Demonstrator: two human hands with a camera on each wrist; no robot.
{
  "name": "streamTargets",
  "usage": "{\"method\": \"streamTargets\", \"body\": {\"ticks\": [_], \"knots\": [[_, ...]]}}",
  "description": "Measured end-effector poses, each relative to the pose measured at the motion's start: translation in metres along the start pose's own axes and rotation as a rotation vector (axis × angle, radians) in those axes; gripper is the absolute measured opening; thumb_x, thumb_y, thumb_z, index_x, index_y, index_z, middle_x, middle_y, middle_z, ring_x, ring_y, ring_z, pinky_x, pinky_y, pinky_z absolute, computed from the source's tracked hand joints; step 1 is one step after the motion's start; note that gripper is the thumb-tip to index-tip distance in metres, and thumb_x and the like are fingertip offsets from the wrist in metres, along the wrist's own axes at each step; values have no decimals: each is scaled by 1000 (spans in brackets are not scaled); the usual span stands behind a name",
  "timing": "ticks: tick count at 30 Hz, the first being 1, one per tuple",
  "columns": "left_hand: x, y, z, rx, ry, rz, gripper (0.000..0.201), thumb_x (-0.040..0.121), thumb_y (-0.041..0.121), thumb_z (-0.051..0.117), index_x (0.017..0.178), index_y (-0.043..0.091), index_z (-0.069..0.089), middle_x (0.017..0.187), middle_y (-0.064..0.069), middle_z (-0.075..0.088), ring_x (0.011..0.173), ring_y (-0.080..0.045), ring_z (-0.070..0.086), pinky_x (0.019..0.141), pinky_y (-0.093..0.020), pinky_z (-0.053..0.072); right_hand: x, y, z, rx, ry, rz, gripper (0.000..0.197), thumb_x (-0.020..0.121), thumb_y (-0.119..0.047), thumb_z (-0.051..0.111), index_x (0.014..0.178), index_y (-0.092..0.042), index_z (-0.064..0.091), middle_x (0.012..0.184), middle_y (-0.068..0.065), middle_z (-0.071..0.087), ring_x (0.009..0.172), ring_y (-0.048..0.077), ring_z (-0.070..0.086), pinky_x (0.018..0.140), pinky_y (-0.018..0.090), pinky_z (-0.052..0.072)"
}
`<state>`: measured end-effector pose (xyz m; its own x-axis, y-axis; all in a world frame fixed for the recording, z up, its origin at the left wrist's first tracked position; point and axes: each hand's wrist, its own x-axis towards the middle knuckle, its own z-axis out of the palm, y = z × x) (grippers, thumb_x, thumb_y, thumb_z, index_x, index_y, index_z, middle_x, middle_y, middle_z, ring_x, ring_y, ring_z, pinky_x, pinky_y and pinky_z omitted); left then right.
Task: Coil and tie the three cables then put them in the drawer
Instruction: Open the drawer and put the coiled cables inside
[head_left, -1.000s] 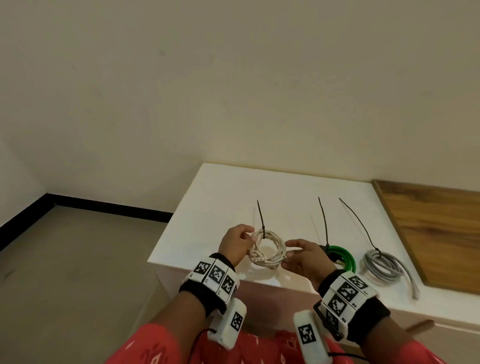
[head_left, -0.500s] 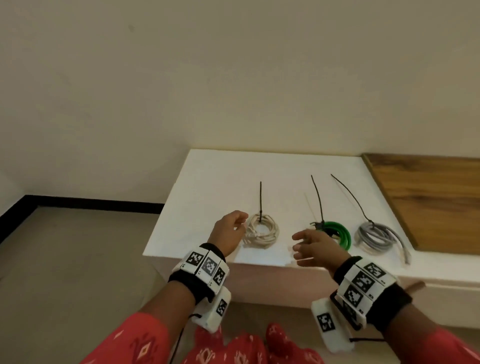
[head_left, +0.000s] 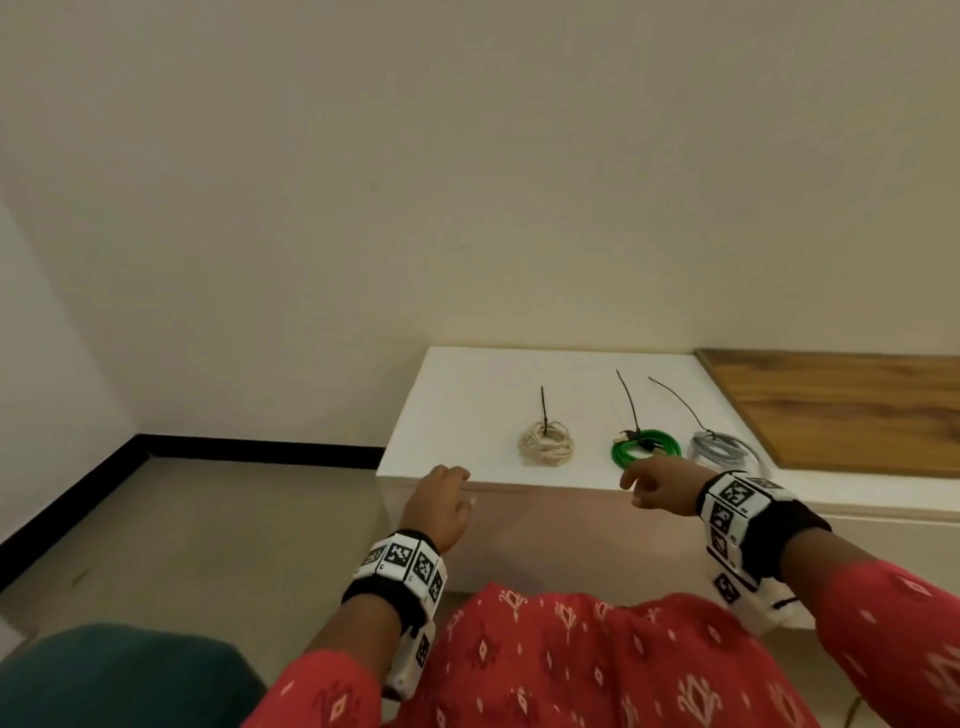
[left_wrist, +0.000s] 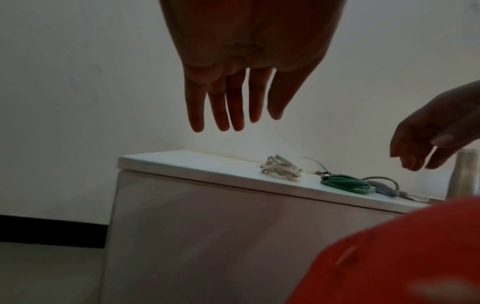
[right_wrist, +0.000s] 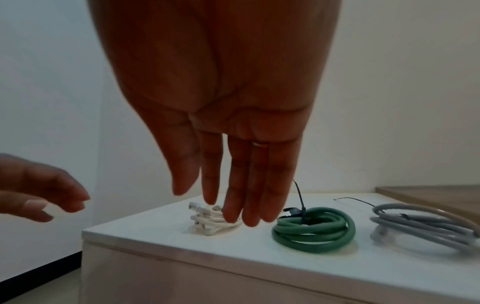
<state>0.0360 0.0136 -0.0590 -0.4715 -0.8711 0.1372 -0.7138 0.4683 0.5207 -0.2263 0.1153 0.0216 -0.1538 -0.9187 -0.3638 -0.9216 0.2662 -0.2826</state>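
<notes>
Both hands have let go of the white cable (head_left: 547, 442) and pulled back off the cabinet (head_left: 457, 410); left hand (head_left: 437, 512) and right hand (head_left: 660, 486) hang empty, fingers relaxed, while three tied coils lie on top

Head cam looks down from above and behind both wrists. Wrist cams sit low, close, facing forward along the fingers. All three catch the white cabinet top (head_left: 467, 395) with its coils.
</notes>
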Motion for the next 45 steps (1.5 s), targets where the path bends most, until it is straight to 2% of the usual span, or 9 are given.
{"method": "streamTargets", "body": {"ticks": [8, 16, 19, 22, 27, 31, 36, 40, 45], "knots": [[11, -55, 15, 69, 44, -500, 56, 88, 25, 54, 130, 0, 28, 136, -18, 35, 123, -31, 41, 100, -36, 37, 44, 3, 41, -54, -113, -157, 38, 90, -26, 54, 127, -20, 48, 132, -2, 51, 120, 10, 48, 100, 20, 36], [42, -99, 37, -466, 175, -681, 76, 71, 12, 75, 133, 2, 32, 136, -18, 44, 125, -32, 44, 106, -42, 37, 80, 26, 53, -53, -202, -177, 43, 87, -37, 56, 127, -26, 44, 135, -6, 47, 113, 4, 42, 101, 19, 34], [48, -103, 39, -678, 229, -732, 71, 72, 4, 74, 131, 4, 34, 133, -11, 46, 125, -26, 44, 100, -31, 36, 87, 35, 54, 30, -152, -202, 92, 51, -90, 42, 122, -31, 45, 124, -14, 47, 111, 2, 43, 100, 18, 34], [49, -108, 38, -595, 260, -728, 60, 73, 14, 75, 121, 2, 41, 123, -12, 53, 116, -27, 50, 86, -27, 37, 93, 49, 61, 14, -124, -236, 125, 26, -102, 7, 122, -31, 46, 118, -18, 44, 117, 5, 45, 101, 19, 33], [50, -123, 34, -452, 196, -685, 53, 70, 33, 77, 104, 10, 44, 110, -10, 57, 106, -29, 54, 81, -30, 41, 90, 57, 63, -35, -132, -231, 123, 39, -100, 11, 130, -25, 44, 127, -15, 42, 123, 8, 43, 105, 24, 33], [47, -126, 30, -441, 203, -686, 51, 74, 40, 72, 106, 8, 47, 106, -8, 55, 99, -26, 53, 83, -32, 41, 80, 62, 61, -71, -49, -246, 45, 88, -42, 51, 128, -21, 47, 125, -4, 53, 113, 9, 49, 97, 21, 38], [25, -122, 29, -342, 240, -720, 40, 82, 43, 61, 89, 6, 46, 85, -11, 56, 78, -27, 52, 70, -32, 38, 76, 78, 59, -125, 74, -98, 15, 92, -23, 48, 103, -21, 58, 97, 0, 52, 88, 15, 48, 75, 22, 35], [2, -126, 29, -377, 226, -828, 43, 76, 41, 70, 87, 6, 47, 88, -17, 59, 83, -35, 59, 76, -46, 53, 68, 89, 63, -100, -168, -26, 4, 88, -22, 56, 87, -23, 59, 76, -12, 51, 82, 13, 51, 67, 20, 35], [-16, -114, 11, -212, 59, -882, 57, 76, 38, 70, 105, -8, 52, 104, -25, 61, 99, -41, 59, 80, -39, 45, 55, 97, 70, 99, -302, -21, 33, 80, -12, 68, 57, -33, 57, 64, -11, 54, 62, 1, 48, 61, 14, 38]]}}
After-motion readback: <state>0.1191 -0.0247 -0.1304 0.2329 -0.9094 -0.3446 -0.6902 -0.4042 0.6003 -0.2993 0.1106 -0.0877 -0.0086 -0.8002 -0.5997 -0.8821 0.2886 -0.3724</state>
